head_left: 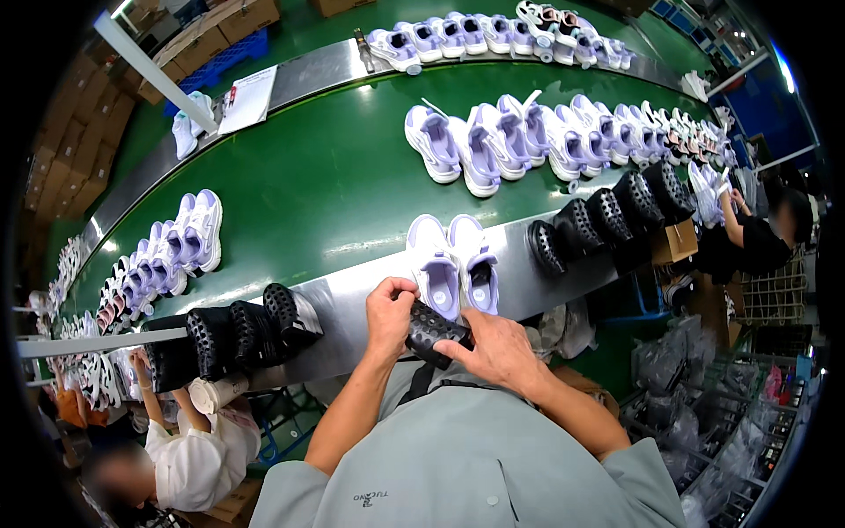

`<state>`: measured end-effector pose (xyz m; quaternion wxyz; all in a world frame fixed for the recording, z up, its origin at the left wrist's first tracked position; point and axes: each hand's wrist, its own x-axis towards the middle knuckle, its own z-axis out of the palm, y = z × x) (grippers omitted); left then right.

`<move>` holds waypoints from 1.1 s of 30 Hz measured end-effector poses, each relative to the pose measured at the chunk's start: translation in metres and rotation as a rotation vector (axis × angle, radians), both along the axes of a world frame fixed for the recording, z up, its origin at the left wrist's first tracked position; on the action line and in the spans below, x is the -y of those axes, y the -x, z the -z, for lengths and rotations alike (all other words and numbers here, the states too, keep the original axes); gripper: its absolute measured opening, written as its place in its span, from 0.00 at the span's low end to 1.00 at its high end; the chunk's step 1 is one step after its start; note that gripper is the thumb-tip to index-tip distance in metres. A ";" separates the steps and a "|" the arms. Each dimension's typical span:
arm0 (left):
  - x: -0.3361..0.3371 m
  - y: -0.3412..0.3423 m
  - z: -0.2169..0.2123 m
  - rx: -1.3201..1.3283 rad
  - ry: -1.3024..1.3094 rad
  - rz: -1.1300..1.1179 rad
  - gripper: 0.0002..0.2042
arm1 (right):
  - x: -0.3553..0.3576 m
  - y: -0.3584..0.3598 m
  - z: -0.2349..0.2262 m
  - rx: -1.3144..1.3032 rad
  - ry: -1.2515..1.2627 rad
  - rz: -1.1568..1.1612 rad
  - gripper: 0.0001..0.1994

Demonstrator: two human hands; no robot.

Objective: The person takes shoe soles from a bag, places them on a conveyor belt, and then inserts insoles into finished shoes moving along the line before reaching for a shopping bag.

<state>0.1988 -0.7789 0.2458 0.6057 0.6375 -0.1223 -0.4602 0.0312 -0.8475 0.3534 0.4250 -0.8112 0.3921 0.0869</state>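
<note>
1. Gripping a black perforated insole (431, 332) between them, the left hand (389, 317) curls its fingers over the upper end and the right hand (498, 350) pinches the lower edge.
2. It sits at chest height, just before the metal conveyor edge (352, 304).
3. A pair of white-lilac sneakers (453, 264) rests right behind it.
4. Black insole stacks (238, 339) stand to the left.

Shoe pair (455, 264) on metal ledge (352, 304), behind both hands; belt (317, 185) probably beyond
</note>
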 end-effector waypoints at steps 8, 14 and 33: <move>0.028 0.010 -0.001 0.774 -0.143 0.155 0.17 | 0.009 0.033 0.021 -0.028 0.134 -0.003 0.26; 0.067 -0.015 0.024 1.213 0.108 0.548 0.10 | 0.032 0.025 0.063 -0.045 0.403 0.009 0.17; 0.054 -0.033 0.025 0.792 0.087 0.501 0.11 | 0.018 -0.045 0.159 0.450 0.584 0.181 0.06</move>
